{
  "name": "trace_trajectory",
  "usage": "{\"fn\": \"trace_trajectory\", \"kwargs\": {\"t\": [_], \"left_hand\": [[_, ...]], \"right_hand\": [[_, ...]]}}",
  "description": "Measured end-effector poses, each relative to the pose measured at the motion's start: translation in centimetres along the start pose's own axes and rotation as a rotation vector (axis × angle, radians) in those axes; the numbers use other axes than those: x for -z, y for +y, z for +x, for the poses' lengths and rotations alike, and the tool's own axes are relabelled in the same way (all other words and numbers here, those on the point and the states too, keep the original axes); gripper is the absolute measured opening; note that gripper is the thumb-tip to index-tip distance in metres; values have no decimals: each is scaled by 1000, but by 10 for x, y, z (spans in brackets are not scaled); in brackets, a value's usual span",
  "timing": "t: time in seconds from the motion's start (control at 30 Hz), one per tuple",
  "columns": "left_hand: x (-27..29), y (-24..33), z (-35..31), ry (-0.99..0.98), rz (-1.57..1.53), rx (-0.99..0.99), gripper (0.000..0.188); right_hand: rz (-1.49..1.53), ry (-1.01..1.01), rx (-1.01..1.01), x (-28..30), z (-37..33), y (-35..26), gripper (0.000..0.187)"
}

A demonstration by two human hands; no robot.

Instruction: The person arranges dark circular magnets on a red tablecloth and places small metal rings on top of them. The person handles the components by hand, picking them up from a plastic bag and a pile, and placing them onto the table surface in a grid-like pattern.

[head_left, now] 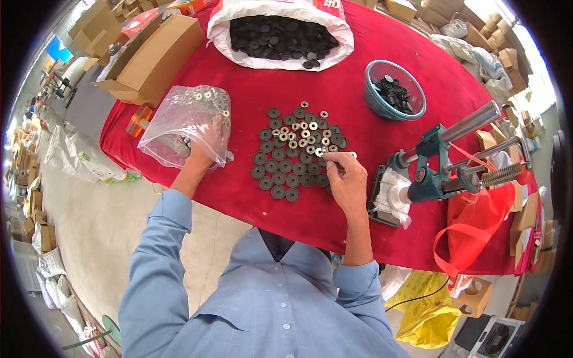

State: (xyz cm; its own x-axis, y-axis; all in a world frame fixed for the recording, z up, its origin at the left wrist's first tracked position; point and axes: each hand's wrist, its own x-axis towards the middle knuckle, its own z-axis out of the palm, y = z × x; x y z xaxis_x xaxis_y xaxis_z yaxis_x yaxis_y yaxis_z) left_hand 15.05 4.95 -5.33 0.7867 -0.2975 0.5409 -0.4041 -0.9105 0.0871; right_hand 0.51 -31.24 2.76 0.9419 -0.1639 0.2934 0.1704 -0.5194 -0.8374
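Observation:
My left hand (209,142) is inside a clear plastic bag (164,128) of small silvery metal rings. Its fingers are partly hidden by the plastic and cannot be read clearly. My right hand (347,176) has thumb and forefinger pinched at a small metal ring (319,152), at the right edge of a cluster of dark grey discs with centre holes (279,178). The discs lie flat, close together, on a red cloth (239,197). Several metal rings (292,136) rest on and among the discs in the upper part of the cluster.
A white sack (221,36) of black discs lies open at the back. Right of it stands a clear bowl (382,110) with black round pieces. A green hand press (427,161) stands near my right hand, beside a red bag (477,218). An open carton (161,56) is back left.

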Motion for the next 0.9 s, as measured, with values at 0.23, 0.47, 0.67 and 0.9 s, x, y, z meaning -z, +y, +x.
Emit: {"fn": "trace_trajectory", "kwargs": {"t": [0.23,0.47,0.67,0.9], "left_hand": [[-31,-86,-23,79,318,-259,34],[56,-32,-13,246,-1997,927,22],[93,131,-12,192,-1832,1151,20],[54,176,11,92,-1668,947,16]], "right_hand": [[170,-55,-63,-13,-5,-14,19],[894,-384,-489,-43,-42,-47,25],[1024,-559,-610,-95,-51,-58,46],[901,-439,-616,-86,-20,-28,53]]}}
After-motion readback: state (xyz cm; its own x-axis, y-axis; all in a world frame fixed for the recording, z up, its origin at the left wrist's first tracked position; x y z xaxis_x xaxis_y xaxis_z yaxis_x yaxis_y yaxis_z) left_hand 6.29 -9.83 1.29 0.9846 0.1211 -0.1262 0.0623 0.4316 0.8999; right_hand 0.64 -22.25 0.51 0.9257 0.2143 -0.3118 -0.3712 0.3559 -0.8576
